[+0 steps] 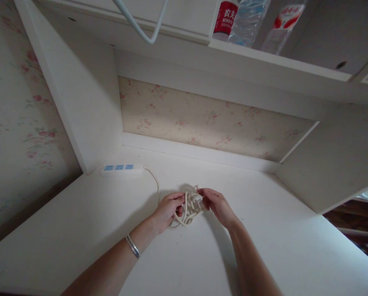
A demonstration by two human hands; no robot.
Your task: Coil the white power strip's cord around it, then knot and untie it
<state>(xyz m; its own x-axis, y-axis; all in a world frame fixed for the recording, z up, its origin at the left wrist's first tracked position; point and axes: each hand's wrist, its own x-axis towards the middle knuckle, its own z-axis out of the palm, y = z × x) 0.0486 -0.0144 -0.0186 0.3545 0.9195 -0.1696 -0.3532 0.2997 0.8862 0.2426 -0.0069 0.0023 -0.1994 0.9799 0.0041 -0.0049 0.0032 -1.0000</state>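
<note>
A tangled white power cord (188,216) is bunched between my two hands, just above the white desktop. My left hand (168,209) has its fingers closed on loops at the left side of the bundle. At the right side, my right hand (216,204) pinches the cord, with its fingertips partly hidden by the loops. A pale piece that looks like the plug shows among the loops near my right fingers. From the bundle the cord runs up and left to a white power strip (121,169) with blue socket faces, lying at the back left.
The white desk (110,230) is bounded by a left side panel (91,102) and a right panel (334,164). Overhead, an open shelf (279,61) holds several plastic bottles (248,20). A pale blue looped bar (150,39) hangs at the top.
</note>
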